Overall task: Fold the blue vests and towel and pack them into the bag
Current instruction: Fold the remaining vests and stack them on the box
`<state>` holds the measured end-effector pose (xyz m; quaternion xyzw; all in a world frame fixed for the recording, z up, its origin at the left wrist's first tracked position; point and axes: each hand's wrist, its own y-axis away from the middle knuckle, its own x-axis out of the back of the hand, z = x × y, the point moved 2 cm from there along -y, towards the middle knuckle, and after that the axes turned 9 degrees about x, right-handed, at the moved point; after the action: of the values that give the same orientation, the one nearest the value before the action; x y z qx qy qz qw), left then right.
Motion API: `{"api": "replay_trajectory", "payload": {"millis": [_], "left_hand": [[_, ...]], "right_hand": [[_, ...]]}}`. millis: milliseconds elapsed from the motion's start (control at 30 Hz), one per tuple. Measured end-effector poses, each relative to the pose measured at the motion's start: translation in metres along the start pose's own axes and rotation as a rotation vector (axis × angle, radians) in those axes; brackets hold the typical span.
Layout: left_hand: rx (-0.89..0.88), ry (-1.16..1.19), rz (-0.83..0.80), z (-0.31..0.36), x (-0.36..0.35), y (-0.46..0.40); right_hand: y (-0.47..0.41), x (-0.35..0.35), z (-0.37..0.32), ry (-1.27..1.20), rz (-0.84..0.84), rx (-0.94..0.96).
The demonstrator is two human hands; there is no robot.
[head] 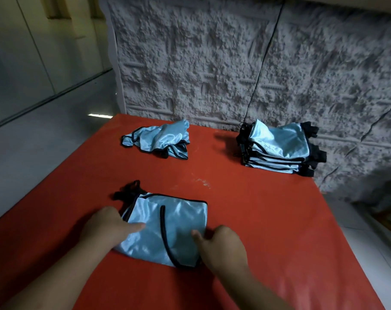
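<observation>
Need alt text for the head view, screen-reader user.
Two bare hands, left hand and right hand, press on a folded blue vest on a red table. A crumpled vest lies far left; a stack of folded vests sits far right by a textured wall.
</observation>
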<state>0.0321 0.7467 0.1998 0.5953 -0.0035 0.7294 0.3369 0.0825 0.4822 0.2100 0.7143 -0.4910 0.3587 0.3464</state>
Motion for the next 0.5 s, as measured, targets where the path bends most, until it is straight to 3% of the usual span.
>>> {"api": "replay_trajectory", "payload": {"millis": [167, 333, 500], "left_hand": [[0.004, 0.287, -0.252, 0.006, 0.002, -0.008], [-0.121, 0.367, -0.345, 0.012, 0.002, -0.004], [-0.118, 0.451, -0.456, 0.015, 0.009, 0.0]], "right_hand": [[-0.012, -0.014, -0.004, -0.22, -0.081, -0.206], [-0.017, -0.02, -0.014, -0.187, -0.156, -0.229], [-0.026, -0.022, -0.016, -0.323, -0.074, -0.167]]}}
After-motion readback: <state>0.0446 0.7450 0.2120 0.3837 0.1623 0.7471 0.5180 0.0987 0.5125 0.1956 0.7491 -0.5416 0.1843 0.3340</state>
